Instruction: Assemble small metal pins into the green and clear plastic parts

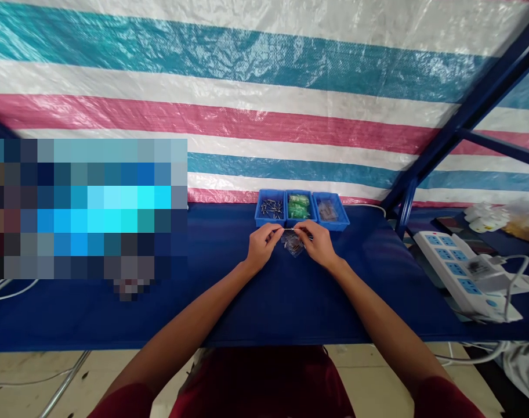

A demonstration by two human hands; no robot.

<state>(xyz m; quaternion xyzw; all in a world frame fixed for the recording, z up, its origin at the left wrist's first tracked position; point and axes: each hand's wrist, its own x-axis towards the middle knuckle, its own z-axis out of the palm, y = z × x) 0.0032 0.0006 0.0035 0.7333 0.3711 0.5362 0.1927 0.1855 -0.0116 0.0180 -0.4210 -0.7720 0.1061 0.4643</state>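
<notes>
A small clear plastic bag [294, 244] with little dark pieces showing through it is held up over the blue table [229, 290]. Pinched fingers of my left hand [261, 244] grip its top edge at one end. My right hand [319, 241] pinches the same edge at the other end, so a pale line stretches between my fingertips. What exactly the bag contains is too small to tell. Just beyond my hands stand three blue bins: the left bin [270, 223] with small metal pins or screws, the middle bin [300, 222] with green packets, the right bin [334, 225] with clear packets.
A white power strip [458, 273] with a plugged-in adapter and cables lies on the right. Beside it rises a blue metal frame [406, 203]. Striped sheeting [264, 104] hangs behind the table. The left side is blurred out by large pixels.
</notes>
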